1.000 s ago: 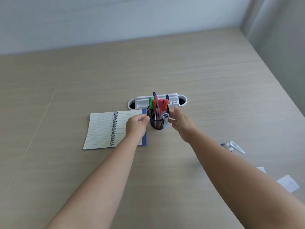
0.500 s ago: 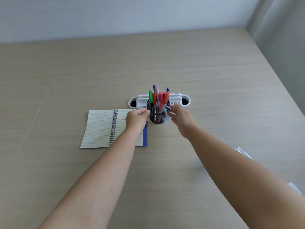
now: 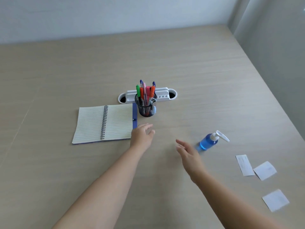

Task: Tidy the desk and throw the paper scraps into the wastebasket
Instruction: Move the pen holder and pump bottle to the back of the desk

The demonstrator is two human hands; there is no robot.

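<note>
A black mesh pen cup (image 3: 145,107) full of coloured pens stands upright at mid-desk, just in front of a white desk organizer (image 3: 162,95). An open spiral notebook (image 3: 105,123) lies to its left. Three white paper scraps lie at the right: one (image 3: 244,164), one (image 3: 264,170) and one (image 3: 275,202). My left hand (image 3: 141,136) hovers empty, fingers apart, beside the notebook's right edge, below the cup. My right hand (image 3: 189,155) is open and empty, blurred, just left of a blue pump bottle (image 3: 208,142). No wastebasket is in view.
The wooden desk (image 3: 206,66) runs back to a pale wall and ends at its right edge near a grey wall (image 3: 277,52). The paper scraps lie close to that right edge.
Both hands have let go of the pen cup and pulled back toward me. The cup stands by itself. The view has shifted, bringing the bottle and paper scraps into sight.
</note>
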